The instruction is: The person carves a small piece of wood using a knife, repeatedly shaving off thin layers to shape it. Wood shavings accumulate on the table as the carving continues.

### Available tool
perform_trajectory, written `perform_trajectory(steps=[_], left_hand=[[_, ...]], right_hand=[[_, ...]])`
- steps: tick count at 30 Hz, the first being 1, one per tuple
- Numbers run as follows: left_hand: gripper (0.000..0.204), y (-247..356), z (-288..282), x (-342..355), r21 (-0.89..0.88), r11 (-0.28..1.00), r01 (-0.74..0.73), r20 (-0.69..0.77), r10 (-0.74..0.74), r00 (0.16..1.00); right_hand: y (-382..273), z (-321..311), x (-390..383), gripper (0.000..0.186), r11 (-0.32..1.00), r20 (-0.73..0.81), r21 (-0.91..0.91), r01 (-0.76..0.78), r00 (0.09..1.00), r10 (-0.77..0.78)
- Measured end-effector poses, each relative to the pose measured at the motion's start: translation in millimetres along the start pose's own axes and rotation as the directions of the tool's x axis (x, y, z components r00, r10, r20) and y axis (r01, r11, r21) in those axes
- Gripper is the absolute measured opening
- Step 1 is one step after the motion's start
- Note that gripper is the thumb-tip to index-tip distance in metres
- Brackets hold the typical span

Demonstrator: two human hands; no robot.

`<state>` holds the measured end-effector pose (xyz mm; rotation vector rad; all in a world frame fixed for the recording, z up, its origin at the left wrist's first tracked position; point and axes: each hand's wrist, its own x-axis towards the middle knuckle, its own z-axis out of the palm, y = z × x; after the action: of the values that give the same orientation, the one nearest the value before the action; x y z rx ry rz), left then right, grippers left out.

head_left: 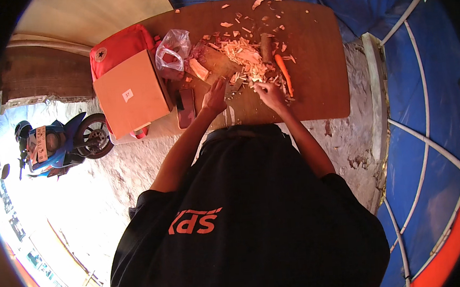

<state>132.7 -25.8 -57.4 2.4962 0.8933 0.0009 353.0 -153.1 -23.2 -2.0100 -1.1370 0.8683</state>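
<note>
Fig.: R hand (270, 95), ctr, fingers curled, contents can't tell, nearest wood chips (242, 52) above; L hand (215, 97) extended, unclenched, farther L; orange stick (284, 74) near-vert., R of chips.

My 1 view looks steeply down from my head, my shirt (258, 248) nearest, filling the lower centre of the frame, my left hand (214, 97) and right hand (271, 96) just above the middle, the table (317, 57) at upper centre.
</note>
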Motion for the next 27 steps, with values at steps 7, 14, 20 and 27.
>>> perform_trajectory(steps=[7, 14, 20, 27], left_hand=[[0.064, -3.3, 9.2, -2.7, 0.112, 0.993, -0.041, -0.059, 0.048, 0.997], [0.063, 1.9, 5.7, -0.9, 0.021, 0.999, -0.045, -0.155, 0.047, 0.987], [0.054, 18.9, -0.3, -1.8, -0.037, 0.998, 0.058, -0.208, -0.065, 0.976], [0.032, 35.0, -1.9, 57.6, -0.103, 0.988, 0.114, -0.292, -0.14, 0.946]], right_hand=[[4.0, -1.1, -6.1, 0.037, 0.996, -0.011, -0.08, -0.034, 0.999, 0.033], [9.1, -9.4, -20.7, 0.039, 1.0, 0.104, 0.004, -0.027, 0.994, 0.027], [16.8, -23.8, -33.1, 0.038, 0.986, -0.021, 0.037, -0.163, 0.986, 0.164], [40.6, -64.9, -85.8, 0.038, 0.914, -0.095, 0.338, -0.227, 0.957, 0.273]])
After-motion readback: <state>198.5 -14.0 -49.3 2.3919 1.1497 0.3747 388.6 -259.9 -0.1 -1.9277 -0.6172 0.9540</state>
